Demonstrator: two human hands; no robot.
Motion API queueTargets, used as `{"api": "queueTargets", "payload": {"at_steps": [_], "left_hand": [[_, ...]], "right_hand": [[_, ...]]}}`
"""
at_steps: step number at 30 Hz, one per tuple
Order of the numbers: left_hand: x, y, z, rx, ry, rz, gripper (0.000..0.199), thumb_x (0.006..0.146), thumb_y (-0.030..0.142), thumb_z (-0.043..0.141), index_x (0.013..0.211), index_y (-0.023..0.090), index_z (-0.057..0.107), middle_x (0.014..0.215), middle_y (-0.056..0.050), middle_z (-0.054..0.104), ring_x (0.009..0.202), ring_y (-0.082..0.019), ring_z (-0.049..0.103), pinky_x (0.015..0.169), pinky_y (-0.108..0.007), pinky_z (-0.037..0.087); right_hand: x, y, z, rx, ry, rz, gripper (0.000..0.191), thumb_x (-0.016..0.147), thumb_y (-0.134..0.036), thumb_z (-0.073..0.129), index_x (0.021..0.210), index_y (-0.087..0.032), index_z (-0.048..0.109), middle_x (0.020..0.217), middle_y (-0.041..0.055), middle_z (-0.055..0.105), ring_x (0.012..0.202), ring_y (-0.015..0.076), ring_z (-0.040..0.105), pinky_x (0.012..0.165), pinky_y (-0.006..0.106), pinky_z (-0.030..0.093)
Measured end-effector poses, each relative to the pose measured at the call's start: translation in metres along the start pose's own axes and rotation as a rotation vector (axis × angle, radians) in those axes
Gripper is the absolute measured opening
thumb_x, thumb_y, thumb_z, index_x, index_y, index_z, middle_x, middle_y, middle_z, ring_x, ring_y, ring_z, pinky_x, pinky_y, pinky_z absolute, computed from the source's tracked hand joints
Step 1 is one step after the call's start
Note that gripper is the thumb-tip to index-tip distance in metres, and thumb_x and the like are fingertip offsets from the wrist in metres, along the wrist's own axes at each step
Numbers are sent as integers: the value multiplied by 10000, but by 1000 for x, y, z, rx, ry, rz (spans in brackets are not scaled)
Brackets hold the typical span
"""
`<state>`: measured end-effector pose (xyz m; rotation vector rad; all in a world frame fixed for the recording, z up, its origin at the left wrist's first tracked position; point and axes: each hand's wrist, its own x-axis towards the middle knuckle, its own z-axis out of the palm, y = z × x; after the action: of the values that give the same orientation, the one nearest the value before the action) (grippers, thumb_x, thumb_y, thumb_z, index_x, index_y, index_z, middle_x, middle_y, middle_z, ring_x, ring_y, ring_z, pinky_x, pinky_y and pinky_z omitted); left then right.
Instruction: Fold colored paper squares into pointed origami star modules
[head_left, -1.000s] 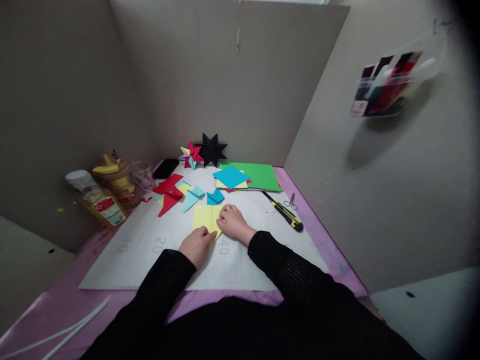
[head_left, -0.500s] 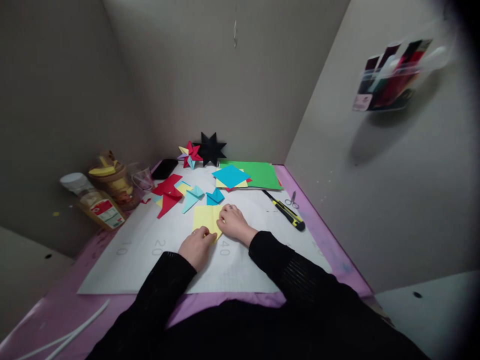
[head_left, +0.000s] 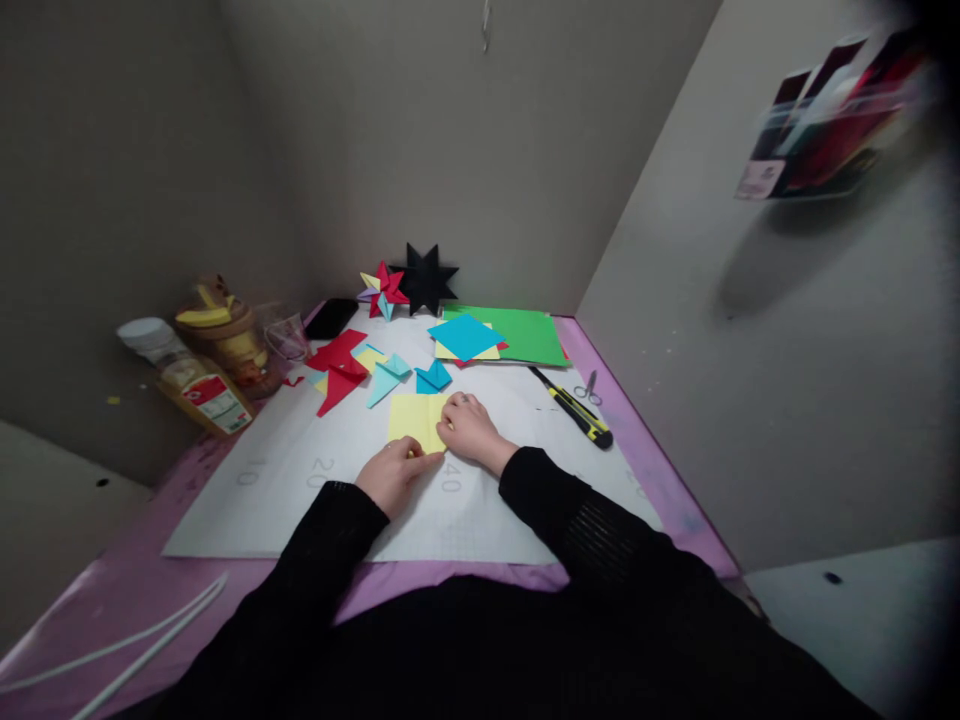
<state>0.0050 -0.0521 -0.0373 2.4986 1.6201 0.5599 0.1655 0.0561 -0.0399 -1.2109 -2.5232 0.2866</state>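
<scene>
A square of yellow paper (head_left: 411,418) lies on the white gridded sheet in front of me, with an upright crease near its middle. My left hand (head_left: 394,474) is closed at its lower edge, thumb and forefinger on the paper, the forefinger stretched toward the lower right corner. My right hand (head_left: 472,430) has its fingers curled over the right side of the sheet, hiding that part. Just beyond are a folded blue paper piece (head_left: 433,378), a light blue one (head_left: 388,377) and a red one (head_left: 343,384).
A yellow-black utility knife (head_left: 579,414) and small scissors (head_left: 589,391) lie at right. Green paper (head_left: 531,335) and a blue square (head_left: 466,338) are stacked behind. A glue bottle (head_left: 196,385), a phone (head_left: 331,319), a multicoloured star (head_left: 384,290) and a black star (head_left: 426,280) stand or lie around.
My left forefinger has slid rightward along the paper's lower edge toward the corner. My right hand stays on the right side. The whole view has shifted slightly.
</scene>
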Motion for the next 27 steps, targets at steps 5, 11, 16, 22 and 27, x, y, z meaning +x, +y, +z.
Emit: {"api": "queueTargets", "payload": {"at_steps": [5, 11, 16, 22, 27], "left_hand": [[-8, 12, -5, 52, -74, 18, 337, 897, 218, 365, 1068, 272, 651, 833, -41, 535, 744, -162, 465, 677, -289, 403], [-16, 17, -11, 54, -3, 141, 325, 881, 145, 351, 1024, 178, 641, 844, -75, 575, 790, -185, 494, 715, -316, 417], [-13, 21, -13, 222, 57, 80, 287, 839, 119, 403, 990, 165, 643, 783, -86, 564, 743, -205, 480, 670, -342, 398], [-16, 29, -16, 185, 30, 266, 255, 880, 205, 402, 901, 198, 657, 693, -52, 531, 697, -184, 474, 651, -328, 385], [-16, 21, -13, 233, 125, 28, 263, 829, 117, 415, 942, 154, 649, 783, -89, 568, 769, -205, 498, 679, -334, 411]], "right_hand": [[0, 0, -1, -3, -16, 5, 196, 817, -233, 465, 891, -165, 634, 1040, 89, 508, 951, 222, 397, 854, 332, 319], [-2, 1, -1, 12, 29, -17, 165, 803, -239, 485, 832, -168, 631, 1007, 78, 524, 925, 219, 412, 835, 320, 342], [-1, 2, -1, 18, 19, -19, 163, 806, -232, 479, 830, -167, 627, 1000, 79, 522, 913, 213, 413, 825, 316, 340], [-1, 6, -3, 61, 5, -66, 155, 815, -205, 468, 808, -170, 619, 985, 71, 529, 922, 198, 421, 842, 304, 335], [-2, 10, -3, 112, 3, -92, 128, 806, -206, 490, 802, -174, 613, 978, 68, 532, 943, 193, 430, 867, 308, 338]]}}
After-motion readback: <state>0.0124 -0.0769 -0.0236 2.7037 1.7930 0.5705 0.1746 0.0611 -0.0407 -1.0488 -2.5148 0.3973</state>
